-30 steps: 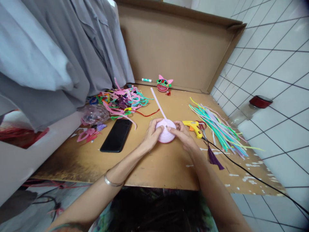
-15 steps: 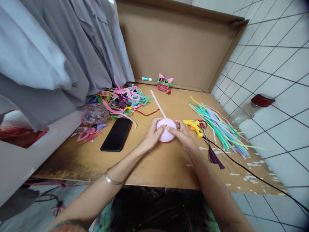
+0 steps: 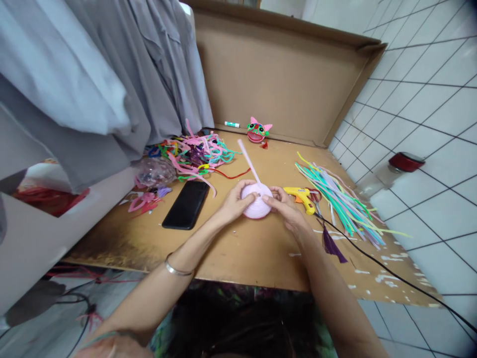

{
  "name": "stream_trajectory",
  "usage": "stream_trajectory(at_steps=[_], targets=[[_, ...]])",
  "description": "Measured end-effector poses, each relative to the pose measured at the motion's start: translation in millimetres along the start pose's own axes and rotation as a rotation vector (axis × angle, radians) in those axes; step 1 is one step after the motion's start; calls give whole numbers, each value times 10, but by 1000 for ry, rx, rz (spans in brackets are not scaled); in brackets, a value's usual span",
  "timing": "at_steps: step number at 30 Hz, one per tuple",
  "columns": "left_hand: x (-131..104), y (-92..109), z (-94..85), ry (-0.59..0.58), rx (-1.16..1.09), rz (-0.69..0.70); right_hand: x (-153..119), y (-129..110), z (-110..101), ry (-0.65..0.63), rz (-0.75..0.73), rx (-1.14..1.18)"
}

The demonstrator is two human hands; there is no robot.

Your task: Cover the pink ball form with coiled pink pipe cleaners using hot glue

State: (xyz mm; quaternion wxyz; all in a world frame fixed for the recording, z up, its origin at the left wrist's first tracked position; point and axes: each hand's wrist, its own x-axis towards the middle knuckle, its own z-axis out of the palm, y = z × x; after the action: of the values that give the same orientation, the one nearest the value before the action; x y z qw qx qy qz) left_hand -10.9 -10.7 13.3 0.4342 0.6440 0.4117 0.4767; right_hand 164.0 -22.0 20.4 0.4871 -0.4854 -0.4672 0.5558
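Note:
A round, domed piece of coiled lilac pipe cleaner (image 3: 256, 208) is held between both hands over the middle of the table. One loose pipe cleaner end (image 3: 248, 160) sticks up from its far side. My left hand (image 3: 237, 201) grips the left edge, thumb on the upper face. Around the right edge is my right hand (image 3: 285, 205), its thumb also pressing near the centre. Fingers under the piece are partly hidden. Just right of the hands lies a yellow glue gun (image 3: 303, 198), with red-handled scissors (image 3: 316, 195) beside it.
Pipe cleaners (image 3: 343, 204) and a purple tassel (image 3: 332, 244) lie right, near the black cord (image 3: 376, 258). At left are a phone (image 3: 185, 205) and a tangled pipe cleaner pile (image 3: 201, 151). A small animal-face figure (image 3: 257, 131) and glue stick (image 3: 231, 124) stand by the cardboard (image 3: 283, 74).
The view has shifted slightly, so the table things appear a little further right. Both hands keep hold of the coiled piece; the right thumb sits slightly further from the left one.

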Motion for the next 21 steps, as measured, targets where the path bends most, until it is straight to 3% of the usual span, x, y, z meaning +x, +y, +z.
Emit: stream_trajectory(at_steps=[10, 21], targets=[[46, 11, -108, -128, -21, -1, 37, 43, 23, 34, -51, -68], [60, -15, -129, -184, -24, 58, 7, -14, 73, 74, -28, -84]])
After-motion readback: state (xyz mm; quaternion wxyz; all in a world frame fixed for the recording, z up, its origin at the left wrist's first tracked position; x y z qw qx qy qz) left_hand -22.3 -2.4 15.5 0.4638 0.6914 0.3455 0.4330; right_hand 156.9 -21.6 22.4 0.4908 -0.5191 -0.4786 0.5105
